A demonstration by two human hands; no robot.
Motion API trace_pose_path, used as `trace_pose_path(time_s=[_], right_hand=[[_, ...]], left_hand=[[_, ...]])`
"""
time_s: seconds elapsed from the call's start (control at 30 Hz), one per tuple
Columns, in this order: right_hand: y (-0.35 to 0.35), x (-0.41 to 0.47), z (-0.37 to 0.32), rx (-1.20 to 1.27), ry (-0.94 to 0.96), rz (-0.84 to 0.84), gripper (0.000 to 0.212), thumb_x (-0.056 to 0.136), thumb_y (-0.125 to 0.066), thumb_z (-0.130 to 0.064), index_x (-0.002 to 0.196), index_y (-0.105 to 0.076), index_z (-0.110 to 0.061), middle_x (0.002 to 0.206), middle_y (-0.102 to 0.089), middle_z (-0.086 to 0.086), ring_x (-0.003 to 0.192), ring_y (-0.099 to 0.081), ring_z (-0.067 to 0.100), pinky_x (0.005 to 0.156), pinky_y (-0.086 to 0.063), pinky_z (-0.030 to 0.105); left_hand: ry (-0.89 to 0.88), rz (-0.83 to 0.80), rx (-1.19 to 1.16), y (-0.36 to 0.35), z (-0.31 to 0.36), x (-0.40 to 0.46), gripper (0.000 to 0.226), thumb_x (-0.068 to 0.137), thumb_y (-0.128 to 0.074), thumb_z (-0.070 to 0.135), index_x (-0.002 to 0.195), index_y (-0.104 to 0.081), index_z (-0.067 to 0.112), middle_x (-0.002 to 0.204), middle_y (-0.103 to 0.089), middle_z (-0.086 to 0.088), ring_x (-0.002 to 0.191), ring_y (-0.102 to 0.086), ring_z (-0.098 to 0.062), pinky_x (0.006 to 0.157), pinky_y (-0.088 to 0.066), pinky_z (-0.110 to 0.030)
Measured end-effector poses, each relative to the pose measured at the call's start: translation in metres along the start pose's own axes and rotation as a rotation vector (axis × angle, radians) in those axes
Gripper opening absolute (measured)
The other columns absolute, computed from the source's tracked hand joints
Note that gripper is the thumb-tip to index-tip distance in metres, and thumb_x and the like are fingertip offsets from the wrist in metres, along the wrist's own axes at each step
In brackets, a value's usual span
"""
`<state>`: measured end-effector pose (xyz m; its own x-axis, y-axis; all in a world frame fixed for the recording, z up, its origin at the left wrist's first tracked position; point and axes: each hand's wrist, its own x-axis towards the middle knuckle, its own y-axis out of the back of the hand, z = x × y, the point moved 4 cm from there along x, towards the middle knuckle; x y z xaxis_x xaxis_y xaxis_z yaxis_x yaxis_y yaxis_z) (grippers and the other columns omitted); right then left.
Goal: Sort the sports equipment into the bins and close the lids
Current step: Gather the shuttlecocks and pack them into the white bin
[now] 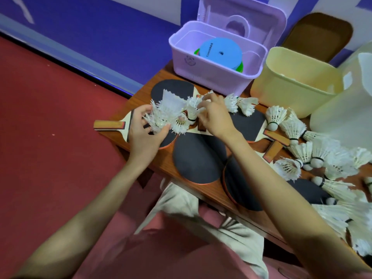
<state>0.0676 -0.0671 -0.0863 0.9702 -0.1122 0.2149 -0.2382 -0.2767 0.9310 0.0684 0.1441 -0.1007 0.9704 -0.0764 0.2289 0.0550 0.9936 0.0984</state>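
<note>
On the wooden tabletop (pixel 161 162), over the black paddles (pixel 193 158), my left grip (pixel 145 133) curled around a bunch of shuttlecocks (pixel 169 115); my right grip (pixel 213 115) pinched another's feathers. They looked light and crushable, better taken by their cork ends.

A low wooden table (pixel 161 164) with a reddish-brown top stands on a dark red floor (pixel 50 137), close to a blue wall (pixel 112 37). A pale grey-blue skirting strip (pixel 66 57) runs along the foot of that wall, with a dark line under it. Higher up, the wall shows white patches (pixel 161 7).
</note>
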Motion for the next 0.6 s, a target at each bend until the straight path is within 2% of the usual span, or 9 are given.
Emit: trace_pose_path(time_s=[0.07,0.13,0.27,0.4,0.47,0.6], right_hand=[[0.004,0.001,0.001,-0.009,0.005,0.006,0.013,0.087,-0.06,-0.012,0.095,-0.069,-0.007,0.111,-0.058,0.011,0.101,-0.049,0.031,0.086,-0.04,0.034],[0.015,-0.003,0.003,0.035,-0.025,0.089,0.011,0.086,-0.059,-0.013,0.088,-0.068,-0.007,0.1,-0.062,0.011,0.095,-0.051,0.03,0.08,-0.041,0.034],[0.058,-0.027,0.018,0.104,-0.134,0.371,0.014,0.087,-0.057,-0.018,0.084,-0.066,-0.008,0.084,-0.064,0.009,0.082,-0.055,0.029,0.072,-0.04,0.035],[0.111,-0.06,0.036,0.37,-0.204,0.659,0.014,0.088,-0.059,-0.019,0.089,-0.069,-0.01,0.079,-0.066,0.006,0.073,-0.059,0.022,0.069,-0.047,0.035],[0.128,-0.073,0.039,0.421,-0.21,0.709,0.012,0.089,-0.06,-0.016,0.09,-0.07,-0.009,0.079,-0.068,0.006,0.072,-0.06,0.017,0.066,-0.047,0.028],[0.151,-0.091,0.052,0.406,-0.188,0.706,0.008,0.088,-0.063,-0.011,0.088,-0.07,-0.008,0.077,-0.066,-0.003,0.069,-0.058,0.01,0.066,-0.043,0.016]], left_hand=[[-0.025,-0.031,-0.001,-0.005,0.003,0.003,0.053,0.073,-0.079,0.006,0.113,-0.049,0.024,0.113,-0.054,0.007,0.102,-0.063,-0.016,0.08,-0.054,-0.028],[-0.054,-0.064,0.004,-0.01,0.007,0.006,0.053,0.073,-0.08,0.009,0.114,-0.049,0.022,0.116,-0.054,0.002,0.103,-0.063,-0.018,0.078,-0.055,-0.028],[-0.106,-0.144,0.006,-0.026,0.014,0.01,0.054,0.072,-0.079,0.009,0.116,-0.05,0.018,0.118,-0.055,-0.001,0.105,-0.062,-0.017,0.077,-0.053,-0.023],[-0.151,-0.241,0.04,-0.052,0.023,0.015,0.056,0.067,-0.079,0.017,0.117,-0.052,0.019,0.119,-0.057,0.0,0.104,-0.062,-0.016,0.081,-0.052,-0.024],[-0.172,-0.3,0.048,-0.071,0.03,0.017,0.057,0.067,-0.079,0.015,0.118,-0.052,0.015,0.119,-0.058,-0.001,0.105,-0.061,-0.017,0.083,-0.053,-0.026],[-0.248,-0.426,0.068,-0.118,0.054,0.016,0.055,0.069,-0.077,0.019,0.118,-0.052,0.021,0.12,-0.057,0.002,0.106,-0.059,-0.018,0.087,-0.053,-0.041]])
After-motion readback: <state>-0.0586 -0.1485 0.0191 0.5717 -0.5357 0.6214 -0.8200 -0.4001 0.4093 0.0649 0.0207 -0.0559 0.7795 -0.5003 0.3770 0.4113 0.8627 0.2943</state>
